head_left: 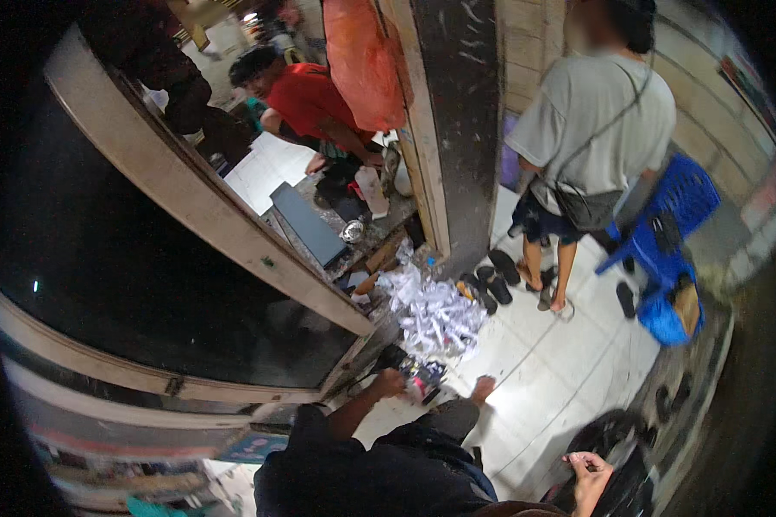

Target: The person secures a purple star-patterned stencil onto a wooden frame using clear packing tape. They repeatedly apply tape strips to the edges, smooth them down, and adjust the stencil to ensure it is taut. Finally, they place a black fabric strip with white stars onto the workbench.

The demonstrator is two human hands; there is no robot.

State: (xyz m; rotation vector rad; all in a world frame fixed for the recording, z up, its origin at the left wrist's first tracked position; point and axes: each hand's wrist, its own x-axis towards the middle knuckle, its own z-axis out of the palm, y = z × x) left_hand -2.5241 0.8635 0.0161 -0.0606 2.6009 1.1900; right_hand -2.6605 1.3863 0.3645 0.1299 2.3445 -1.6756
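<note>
My left hand (391, 382) reaches forward, its fingers curled closed. Whatever it might hold is hidden. It is beside a small dark and colourful pile (424, 379) on the floor. Just beyond lies a heap of crumpled white strips (435, 314), which look like paper or plastic. My right hand (588, 476) is raised at the lower right with fingers bent inward and the fingertips near the thumb. Anything pinched there is too small to make out. Below that hand is a dark rounded object (612, 431). A bare foot (484, 388) shows past my dark clothing.
A person in a grey shirt (591, 129) stands ahead beside a blue plastic chair (677, 207) and a blue bag (664, 319). Dark sandals (496, 280) lie near. A person in red (319, 99) crouches behind the framed dark glass panel (181, 267), near a grey slab (306, 224).
</note>
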